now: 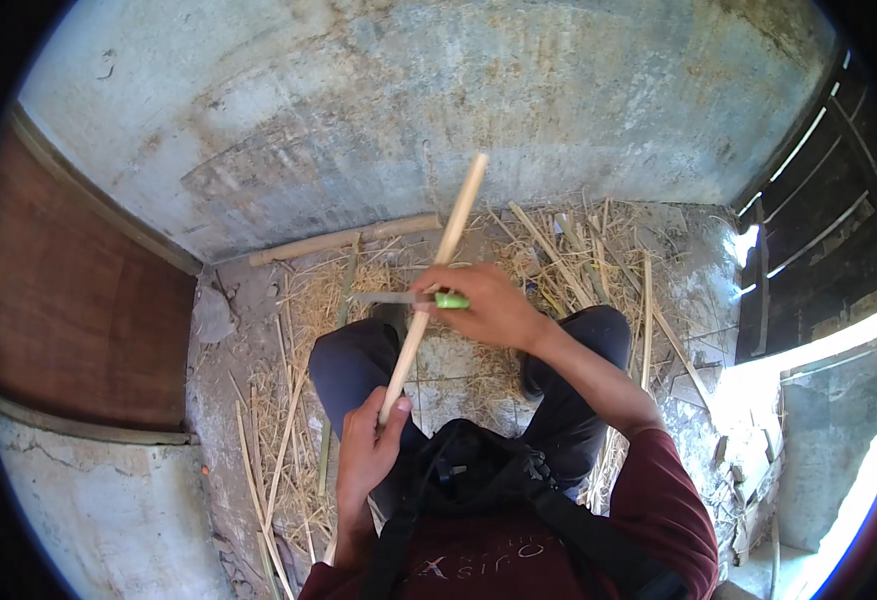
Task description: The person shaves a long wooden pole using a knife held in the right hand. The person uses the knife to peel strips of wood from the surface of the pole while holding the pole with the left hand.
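Observation:
A pale, smooth wooden stick (pixel 457 220) slants up and away from me, its far end near the wall. My left hand (pixel 369 448) is closed round its near end, just above my left knee. Farther up, my right hand (pixel 494 306) grips a knife (pixel 387 297) by its green handle. The blade points left and crosses the stick, and the right fingers are close around the stick there. Whether the edge is biting into the wood I cannot tell.
Shavings (pixel 324 300) and several thin strips (pixel 559 255) litter the floor around my feet. A thicker pole (pixel 349 238) lies along the foot of the stained wall (pixel 439 110). A brown panel (pixel 84 300) stands at left, dark slatted boards (pixel 819 200) at right.

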`<act>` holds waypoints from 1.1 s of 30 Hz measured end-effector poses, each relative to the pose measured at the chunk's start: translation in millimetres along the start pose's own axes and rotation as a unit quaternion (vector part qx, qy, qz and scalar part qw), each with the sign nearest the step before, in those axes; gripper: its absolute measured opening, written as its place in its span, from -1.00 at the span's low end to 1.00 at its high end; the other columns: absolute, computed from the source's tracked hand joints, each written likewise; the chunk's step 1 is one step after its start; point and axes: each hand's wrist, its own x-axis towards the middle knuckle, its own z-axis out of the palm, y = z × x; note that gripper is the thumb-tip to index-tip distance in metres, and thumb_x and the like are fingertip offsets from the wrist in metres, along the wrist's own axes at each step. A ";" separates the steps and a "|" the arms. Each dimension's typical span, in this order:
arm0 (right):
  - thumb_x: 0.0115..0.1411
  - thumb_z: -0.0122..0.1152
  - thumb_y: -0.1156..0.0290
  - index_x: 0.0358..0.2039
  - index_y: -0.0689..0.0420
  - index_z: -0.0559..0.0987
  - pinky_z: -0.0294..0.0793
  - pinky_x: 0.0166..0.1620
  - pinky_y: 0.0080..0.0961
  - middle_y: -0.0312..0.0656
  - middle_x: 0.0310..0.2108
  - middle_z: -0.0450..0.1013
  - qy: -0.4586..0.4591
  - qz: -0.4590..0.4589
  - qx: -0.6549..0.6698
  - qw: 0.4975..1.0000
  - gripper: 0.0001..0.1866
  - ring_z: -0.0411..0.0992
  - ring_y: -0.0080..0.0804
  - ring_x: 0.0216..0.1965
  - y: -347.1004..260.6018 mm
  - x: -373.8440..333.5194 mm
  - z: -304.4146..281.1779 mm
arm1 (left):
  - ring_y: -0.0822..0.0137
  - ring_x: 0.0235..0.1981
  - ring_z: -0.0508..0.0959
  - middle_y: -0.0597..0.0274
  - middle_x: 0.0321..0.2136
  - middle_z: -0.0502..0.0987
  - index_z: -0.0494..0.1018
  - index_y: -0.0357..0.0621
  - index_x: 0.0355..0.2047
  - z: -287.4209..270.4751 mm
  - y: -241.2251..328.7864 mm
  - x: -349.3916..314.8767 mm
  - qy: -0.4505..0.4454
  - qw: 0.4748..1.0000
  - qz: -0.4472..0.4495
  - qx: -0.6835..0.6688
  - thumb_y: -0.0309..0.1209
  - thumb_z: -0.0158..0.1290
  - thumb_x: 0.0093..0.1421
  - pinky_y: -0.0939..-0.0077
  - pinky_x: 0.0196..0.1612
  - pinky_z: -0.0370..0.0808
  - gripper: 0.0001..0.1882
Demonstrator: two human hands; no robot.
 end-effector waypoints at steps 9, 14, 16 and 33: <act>0.38 0.45 0.46 -0.03 0.22 0.76 0.56 -0.11 -0.53 -0.30 -0.20 0.66 0.096 0.149 0.169 0.970 -0.80 0.55 -0.60 -0.19 -0.7 3.8 -26.3 | 0.53 -0.35 0.62 0.30 -0.25 0.61 0.45 -0.19 0.21 -0.8 -15.9 12.9 -0.007 0.993 0.041 -0.108 -0.54 0.34 0.35 0.60 -0.35 0.53 -0.53; 0.41 0.41 0.49 0.03 0.19 0.76 0.58 -0.07 -0.57 -0.34 -0.26 0.62 0.175 0.155 0.185 0.955 -0.79 0.54 -0.62 -0.19 8.2 4.8 -39.1 | 0.52 -0.43 0.59 0.33 -0.45 0.55 0.52 -0.24 0.08 -11.8 -29.8 8.8 -0.046 0.996 0.031 -0.070 -0.41 0.22 0.48 0.62 -0.37 0.51 -0.75; 0.41 0.41 0.49 0.02 0.20 0.76 0.57 -0.09 -0.59 -0.34 -0.26 0.62 0.197 0.126 0.161 0.959 -0.79 0.53 -0.64 -0.20 7.6 5.7 -47.0 | 0.55 -0.51 0.53 0.37 -0.55 0.49 0.56 -0.25 -0.04 -19.1 -27.9 9.3 -0.076 0.995 -0.016 -0.068 -0.35 0.14 0.54 0.63 -0.43 0.45 -0.80; 0.20 0.62 0.36 -0.05 0.03 0.65 0.52 -0.46 -0.38 -0.26 -0.43 0.59 0.134 -0.070 -0.068 0.986 -0.65 0.57 -0.31 -0.55 -67.3 -43.4 -10.8 | 0.64 -0.69 0.35 0.44 -0.63 0.37 0.51 -0.21 -0.20 -17.2 11.2 -11.2 -0.068 0.966 -0.032 -0.249 -0.21 -0.01 0.64 0.60 -0.61 0.23 -0.67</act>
